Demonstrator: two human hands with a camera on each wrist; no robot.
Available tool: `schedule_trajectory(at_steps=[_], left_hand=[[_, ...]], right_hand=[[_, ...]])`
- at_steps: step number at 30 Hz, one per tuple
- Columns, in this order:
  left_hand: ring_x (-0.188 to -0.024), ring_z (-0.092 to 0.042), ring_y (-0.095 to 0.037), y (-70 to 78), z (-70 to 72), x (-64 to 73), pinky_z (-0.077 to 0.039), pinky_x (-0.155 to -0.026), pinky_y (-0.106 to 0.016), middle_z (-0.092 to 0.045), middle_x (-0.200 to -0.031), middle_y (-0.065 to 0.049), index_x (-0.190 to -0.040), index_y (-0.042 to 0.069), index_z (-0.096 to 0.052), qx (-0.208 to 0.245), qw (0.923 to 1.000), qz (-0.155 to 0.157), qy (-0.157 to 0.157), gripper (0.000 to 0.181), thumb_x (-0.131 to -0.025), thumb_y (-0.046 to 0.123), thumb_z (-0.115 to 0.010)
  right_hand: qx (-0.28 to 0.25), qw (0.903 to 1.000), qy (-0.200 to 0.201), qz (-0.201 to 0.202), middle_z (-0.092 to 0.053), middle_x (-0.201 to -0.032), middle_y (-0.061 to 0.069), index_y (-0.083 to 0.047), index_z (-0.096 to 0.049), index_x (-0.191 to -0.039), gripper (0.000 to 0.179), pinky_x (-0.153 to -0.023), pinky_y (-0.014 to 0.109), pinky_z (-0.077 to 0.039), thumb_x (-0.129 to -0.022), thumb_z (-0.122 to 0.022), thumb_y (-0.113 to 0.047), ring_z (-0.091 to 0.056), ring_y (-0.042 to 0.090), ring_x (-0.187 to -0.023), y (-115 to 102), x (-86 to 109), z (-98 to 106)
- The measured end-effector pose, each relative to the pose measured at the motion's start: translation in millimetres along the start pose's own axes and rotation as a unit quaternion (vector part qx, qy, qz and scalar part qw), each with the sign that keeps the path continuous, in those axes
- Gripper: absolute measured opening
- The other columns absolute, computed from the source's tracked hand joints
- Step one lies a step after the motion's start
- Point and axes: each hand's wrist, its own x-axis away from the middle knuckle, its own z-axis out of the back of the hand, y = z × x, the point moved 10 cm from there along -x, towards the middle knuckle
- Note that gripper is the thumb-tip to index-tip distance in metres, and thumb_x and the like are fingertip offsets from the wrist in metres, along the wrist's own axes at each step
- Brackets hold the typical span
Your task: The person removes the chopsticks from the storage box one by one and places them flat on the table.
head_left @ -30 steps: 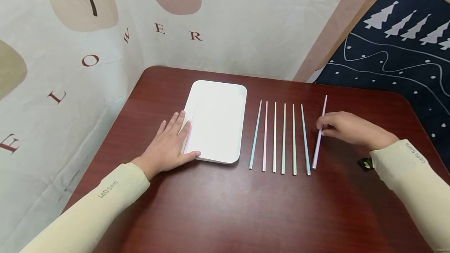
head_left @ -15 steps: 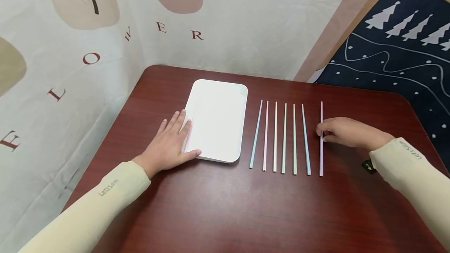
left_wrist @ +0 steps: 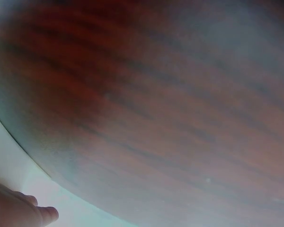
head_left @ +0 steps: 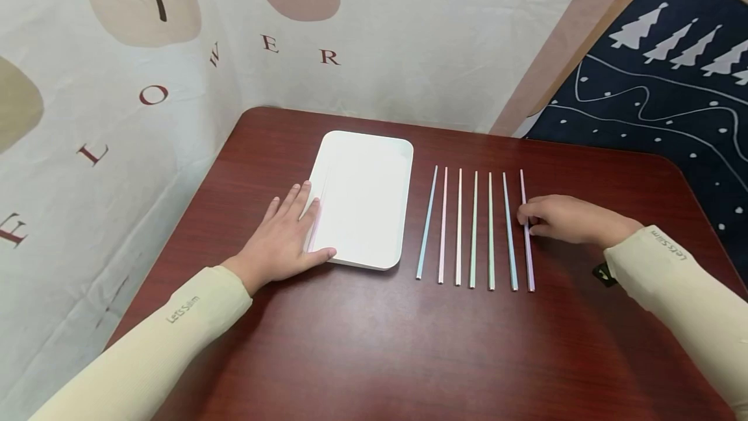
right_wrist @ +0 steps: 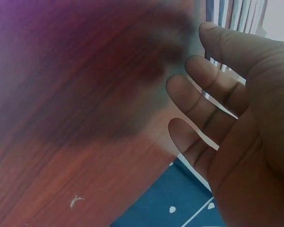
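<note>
My left hand (head_left: pixel 277 239) lies with spread, straight fingers over the left edge of a white rectangular tray (head_left: pixel 365 200). A thin pale pink-purple line runs along the tray's left side beside the fingers. To the tray's right, several pastel chopsticks lie in a row, from a blue chopstick (head_left: pixel 427 223) to another blue chopstick (head_left: pixel 510 232). At the row's right end, my right hand (head_left: pixel 561 218) pinches a purple chopstick (head_left: pixel 528 258) near its middle. In the right wrist view the curled fingers (right_wrist: pixel 182 92) and thumb show beside the row. The left wrist view catches only fingertips (left_wrist: pixel 47 215) by the tray.
Everything rests on a dark red wood-grain table (head_left: pixel 374 343). Behind and to the left hangs a pale printed cloth (head_left: pixel 409 44), with a navy tree-patterned cloth (head_left: pixel 660 96) at the right. A small black object (head_left: pixel 604 273) shows under the right wrist.
My right hand has moved left with the purple chopstick, bringing it beside the right-hand blue one and turning its far end leftward. My left hand stays on the tray.
</note>
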Motion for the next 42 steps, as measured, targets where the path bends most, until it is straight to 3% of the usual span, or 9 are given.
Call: schedule_trajectory(at_steps=[13,22,31,37,42], left_hand=[[-0.151,-0.001,-0.035,0.8,1.0,0.4,-0.01,-0.116,-0.06,-0.003,-0.165,-0.019,-0.154,-0.002,-0.029,0.002,1.0,0.001,-0.002,0.105,-0.088,0.078,-0.043],[-0.151,0.0,-0.034,1.1,-0.7,0.8,-0.009,-0.116,-0.06,-0.002,-0.165,-0.019,-0.154,-0.001,-0.028,0.007,1.0,0.001,-0.003,0.105,-0.087,0.079,-0.043],[-0.151,-0.001,-0.035,-0.5,-0.1,1.7,-0.009,-0.116,-0.06,-0.002,-0.165,-0.018,-0.154,-0.002,-0.028,0.004,1.0,0.001,-0.001,0.106,-0.087,0.079,-0.042],[-0.151,-0.001,-0.035,-0.6,0.9,2.7,-0.01,-0.115,-0.06,-0.002,-0.165,-0.018,-0.154,-0.002,-0.03,0.006,0.9999,-0.003,0.008,0.105,-0.088,0.078,-0.042],[-0.151,-0.002,-0.034,0.4,-0.8,1.1,-0.011,-0.115,-0.061,-0.003,-0.165,-0.018,-0.153,-0.002,-0.031,0.01,0.9999,-0.004,0.012,0.105,-0.087,0.079,-0.042]], right_hand=[[-0.003,0.9997,0.004,-0.026,-0.054,-0.085,-0.01,-0.02,-0.064,-0.095,0.03,-0.07,0.033,-0.048,-0.082,-0.075,0.004,-0.052,0.01,-0.078,6.3,2.3,-5.2],[0.004,0.9994,0.031,-0.011,-0.062,-0.093,-0.006,-0.017,-0.067,-0.099,0.028,-0.074,0.035,-0.053,-0.083,-0.074,0.005,-0.057,0.009,-0.082,-4.0,-2.9,16.5],[0.027,0.9985,0.045,0.017,-0.061,-0.092,-0.004,-0.016,-0.067,-0.1,0.02,-0.07,0.034,-0.051,-0.087,-0.073,-0.001,-0.056,0.008,-0.078,-38.3,-40.8,49.5],[0.037,0.9963,0.058,0.05,-0.057,-0.087,-0.006,-0.019,-0.064,-0.095,0.013,-0.067,0.032,-0.048,-0.091,-0.071,-0.008,-0.052,0.008,-0.073,-67.4,-78.1,65.3],[0.044,0.9941,0.056,0.082,-0.058,-0.089,-0.004,-0.016,-0.065,-0.099,0.009,-0.071,0.034,-0.047,-0.093,-0.069,-0.01,-0.052,0.011,-0.075,-92.1,-113.9,68.0]])
